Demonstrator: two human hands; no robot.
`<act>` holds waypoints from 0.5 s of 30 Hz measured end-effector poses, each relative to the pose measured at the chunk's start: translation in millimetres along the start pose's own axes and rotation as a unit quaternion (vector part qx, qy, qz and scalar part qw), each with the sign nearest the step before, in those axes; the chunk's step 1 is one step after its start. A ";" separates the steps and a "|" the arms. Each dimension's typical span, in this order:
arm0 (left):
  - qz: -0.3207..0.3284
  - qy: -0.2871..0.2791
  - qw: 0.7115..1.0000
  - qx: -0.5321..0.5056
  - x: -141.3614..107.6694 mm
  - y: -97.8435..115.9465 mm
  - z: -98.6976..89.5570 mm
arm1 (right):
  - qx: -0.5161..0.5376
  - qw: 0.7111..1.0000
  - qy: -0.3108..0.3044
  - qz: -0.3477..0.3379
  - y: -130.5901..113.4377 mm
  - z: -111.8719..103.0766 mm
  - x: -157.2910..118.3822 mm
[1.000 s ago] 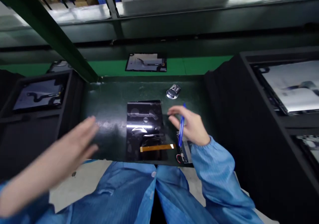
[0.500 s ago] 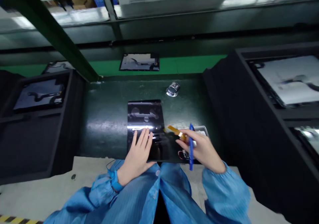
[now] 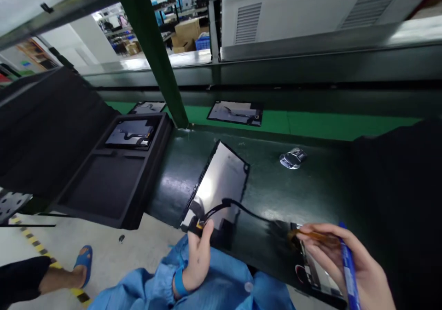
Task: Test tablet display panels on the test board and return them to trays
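Note:
A display panel is tilted up at its lower end, its silvery back showing, with my left hand gripping its lower edge. From that edge a black flex cable runs right towards my right hand. Amber strip and a blue pen are held in my right hand, its fingers closed near the cable's blurred end. Below that hand lies an opened device with a red ring-shaped wire, partly hidden by the fingers.
Crumpled clear film lies on the dark green bench. A black foam tray with one panel stands left, beside a green post. Another panel lies behind. A person's foot in a blue slipper shows lower left.
The panel has gone from lying dark side up to tilted with its silvery back showing. My left hand, earlier flat on it, now grips its edge. The view has swung left.

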State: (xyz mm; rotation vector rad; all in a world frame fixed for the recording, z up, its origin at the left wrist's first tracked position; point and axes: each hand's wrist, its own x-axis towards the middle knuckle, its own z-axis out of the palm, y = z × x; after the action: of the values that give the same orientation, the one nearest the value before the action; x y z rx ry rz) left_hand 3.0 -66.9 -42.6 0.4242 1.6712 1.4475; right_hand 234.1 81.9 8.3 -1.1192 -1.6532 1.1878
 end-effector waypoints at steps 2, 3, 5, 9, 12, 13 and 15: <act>-0.033 0.025 0.994 -0.105 3.8 6.6 19.2 | -0.003 1.000 -0.013 -0.004 -1.6 4.6 1.2; -0.055 0.021 0.985 -0.165 4.9 11.2 27.0 | -0.009 1.000 -0.015 -0.006 -2.1 6.4 1.7; -0.103 -0.029 0.965 -0.238 5.0 20.2 36.6 | -0.018 1.000 -0.017 -0.003 -1.8 9.3 2.4; -0.202 -0.137 0.938 -0.248 1.2 31.0 34.1 | -0.018 1.000 -0.025 -0.003 2.3 12.8 3.1; -0.262 -0.313 0.898 -0.164 0.0 42.9 23.4 | -0.023 0.999 -0.047 -0.011 1.7 14.4 1.0; -0.272 -0.377 0.878 -0.113 0.8 49.6 19.5 | -0.027 0.998 -0.047 -0.012 -0.2 15.3 -1.1; -0.258 -0.468 0.845 -0.009 6.0 66.1 12.6 | -0.030 0.999 -0.010 -0.021 -6.5 19.5 -7.8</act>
State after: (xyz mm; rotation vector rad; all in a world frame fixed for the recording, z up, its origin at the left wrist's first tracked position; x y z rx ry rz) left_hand -8.6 -36.8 16.8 0.5069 0.8556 0.6486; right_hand 216.8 68.3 9.0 -1.1075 -1.7279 1.1333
